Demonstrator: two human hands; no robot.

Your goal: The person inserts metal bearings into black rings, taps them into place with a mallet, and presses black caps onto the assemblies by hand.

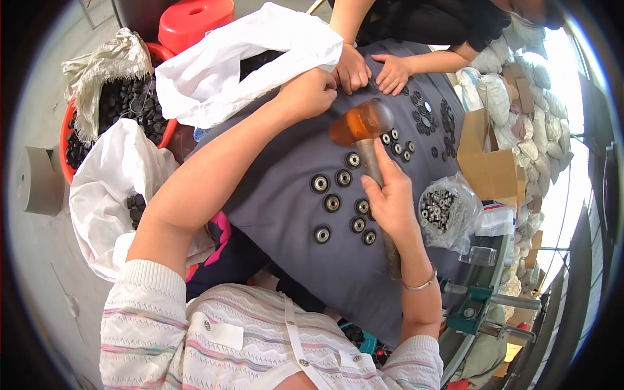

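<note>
My right hand [392,201] grips the handle of a mallet [351,127] with an amber, see-through head. The head is raised over the grey cloth [286,208]. My left hand [307,97] is closed at the right edge of a white sack [201,97]; its fingertips are turned away, so anything in them is hidden. Between my arms, several black wheels with metal bearings [319,184] lie flat on the cloth. A few more sit by the mallet head. Across from me, another person's two hands [391,73] rest close together on the cloth.
Loose black rings [424,120] lie at the far right of the cloth. A clear bag of metal bearings [465,224], an open cardboard box [484,166] and a green clamp [469,311] line the right side. A red tub of black parts [67,146] and a red stool [188,26] stand left.
</note>
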